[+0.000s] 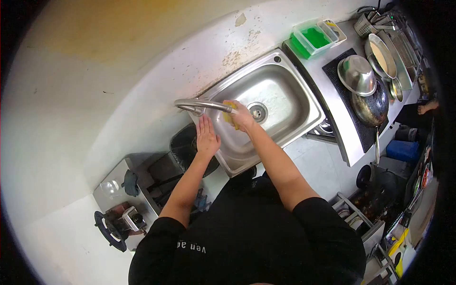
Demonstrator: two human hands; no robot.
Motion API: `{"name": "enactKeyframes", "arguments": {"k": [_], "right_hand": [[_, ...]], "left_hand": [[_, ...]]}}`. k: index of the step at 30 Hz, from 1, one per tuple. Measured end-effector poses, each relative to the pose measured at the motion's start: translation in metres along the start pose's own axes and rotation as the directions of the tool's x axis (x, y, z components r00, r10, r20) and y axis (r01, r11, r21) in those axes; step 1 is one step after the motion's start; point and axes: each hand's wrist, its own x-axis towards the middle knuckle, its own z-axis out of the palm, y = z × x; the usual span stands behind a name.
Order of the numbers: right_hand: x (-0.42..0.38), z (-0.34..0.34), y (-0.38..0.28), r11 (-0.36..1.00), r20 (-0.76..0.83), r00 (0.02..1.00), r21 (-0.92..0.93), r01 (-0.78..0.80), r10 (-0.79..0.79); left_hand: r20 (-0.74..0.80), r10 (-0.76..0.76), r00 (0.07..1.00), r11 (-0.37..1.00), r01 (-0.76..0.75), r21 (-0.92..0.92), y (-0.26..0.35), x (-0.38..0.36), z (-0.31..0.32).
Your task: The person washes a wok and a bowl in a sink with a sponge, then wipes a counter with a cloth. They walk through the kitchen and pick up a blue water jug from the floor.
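Observation:
My right hand grips a yellow sponge and presses it against the end of the steel faucet spout, over the steel sink. My left hand lies flat, fingers together, on the sink's left rim just below the faucet base. The sink basin holds nothing but its round drain.
A green plastic box stands right of the sink. Beyond it a steel bowl sits upside down on a dark wok on a black mat, with pans and a utensil basket. A gas burner sits at lower left.

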Motion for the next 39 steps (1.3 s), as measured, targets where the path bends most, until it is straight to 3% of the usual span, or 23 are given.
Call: {"name": "enactKeyframes", "arguments": {"k": [1, 3, 6, 7, 8, 10, 11, 13, 14, 16, 17, 18, 21, 22, 23, 24, 26, 30, 32, 34, 36, 38, 39], "right_hand": [[0.003, 0.004, 0.004, 1.000, -0.003, 1.000, 0.004, -0.004, 0.004], [0.009, 0.015, 0.002, 0.948, -0.176, 0.977, -0.313, 0.062, -0.122], [0.016, 0.025, -0.004, 0.949, -0.225, 0.949, -0.274, 0.157, -0.222], [0.012, 0.016, -0.008, 0.993, -0.093, 0.990, -0.053, 0.104, -0.109], [0.005, 0.017, -0.016, 0.993, -0.101, 0.989, -0.052, 0.106, -0.111], [-0.004, 0.022, -0.026, 0.971, -0.039, 0.998, 0.234, -0.038, 0.048], [-0.007, 0.024, -0.028, 0.971, -0.048, 0.998, 0.235, -0.036, 0.049], [-0.008, 0.029, -0.029, 0.938, -0.076, 0.997, 0.347, 0.003, 0.025], [-0.010, 0.024, -0.027, 0.939, -0.071, 0.997, 0.345, -0.005, 0.032], [-0.010, 0.013, -0.023, 0.990, 0.145, 0.986, 0.097, -0.099, 0.085], [-0.005, 0.019, -0.015, 0.990, 0.161, 0.983, 0.094, -0.105, 0.089], [0.004, 0.024, -0.004, 0.995, 0.069, 0.997, -0.100, -0.026, 0.033], [0.010, 0.044, -0.009, 0.878, -0.053, 0.996, -0.477, 0.041, -0.075], [0.009, 0.053, -0.012, 0.763, -0.095, 0.989, -0.646, 0.028, -0.117], [0.026, 0.062, 0.013, 0.734, -0.198, 0.897, -0.655, 0.179, -0.395], [0.039, 0.067, 0.031, 0.735, -0.186, 0.901, -0.653, 0.184, -0.391], [0.058, 0.075, 0.053, 0.451, -0.051, 0.663, -0.771, 0.449, -0.747], [0.061, 0.076, 0.058, 0.309, 0.149, 0.686, -0.811, 0.497, -0.712], [0.063, 0.076, 0.053, 0.404, 0.123, 0.755, -0.784, 0.472, -0.644], [0.051, 0.074, 0.036, 0.640, 0.089, 0.917, -0.689, 0.339, -0.389], [0.034, 0.067, 0.041, 0.566, 0.125, 0.873, -0.716, 0.408, -0.471], [0.014, 0.062, 0.044, 0.260, 0.352, 0.792, -0.811, 0.524, -0.498], [0.022, 0.058, 0.040, 0.284, 0.323, 0.698, -0.744, 0.604, -0.639]], "left_hand": [[0.027, -0.006, 1.000, 1.000, 0.005, 0.023, 0.002, 0.002, -0.002], [0.024, 0.023, 0.999, 0.999, -0.023, 0.023, -0.001, 0.009, 0.000], [0.020, 0.095, 0.995, 0.992, -0.096, 0.083, -0.001, 0.026, 0.001], [0.015, 0.135, 0.991, 0.980, -0.135, 0.147, -0.001, 0.036, -0.001], [0.016, 0.142, 0.990, 0.979, -0.143, 0.145, -0.008, 0.045, 0.005], [-0.041, 0.183, 0.982, 0.974, -0.176, 0.142, -0.025, 0.061, 0.023], [-0.039, 0.190, 0.981, 0.973, -0.184, 0.137, -0.020, 0.064, 0.018], [-0.235, 0.170, 0.957, 0.959, -0.215, -0.182, -0.009, 0.068, -0.002], [-0.232, 0.162, 0.959, 0.961, -0.207, -0.185, -0.013, 0.069, 0.005], [-0.187, 0.216, 0.958, 0.934, -0.259, -0.247, -0.029, 0.065, 0.022], [-0.301, 0.297, 0.906, 0.921, -0.355, -0.158, -0.027, 0.050, 0.013], [-0.300, 0.287, 0.910, 0.928, -0.342, -0.150, -0.026, 0.032, 0.011], [-0.443, -0.213, 0.871, 0.930, 0.042, -0.365, -0.020, -0.007, 0.017], [-0.440, -0.223, 0.870, 0.931, 0.057, -0.360, -0.020, -0.007, 0.022], [-0.452, -0.295, 0.842, 0.896, 0.080, -0.436, -0.022, -0.001, 0.028], [-0.460, -0.366, 0.809, 0.855, 0.097, -0.509, -0.023, 0.006, 0.031], [-0.383, -0.400, 0.833, 0.816, 0.134, -0.562, -0.016, 0.014, 0.026], [-0.390, -0.438, 0.810, 0.807, 0.163, -0.568, -0.014, 0.022, 0.028], [-0.408, -0.408, 0.817, 0.825, 0.138, -0.548, -0.018, 0.023, 0.030], [-0.428, -0.400, 0.810, 0.833, 0.127, -0.538, -0.018, 0.022, 0.028], [-0.464, -0.392, 0.794, 0.795, 0.039, -0.606, -0.015, 0.023, 0.026], [-0.435, -0.419, 0.797, 0.771, 0.058, -0.635, -0.013, 0.022, 0.024], [-0.403, -0.445, 0.800, 0.747, 0.083, -0.660, -0.013, 0.022, 0.024]]}}
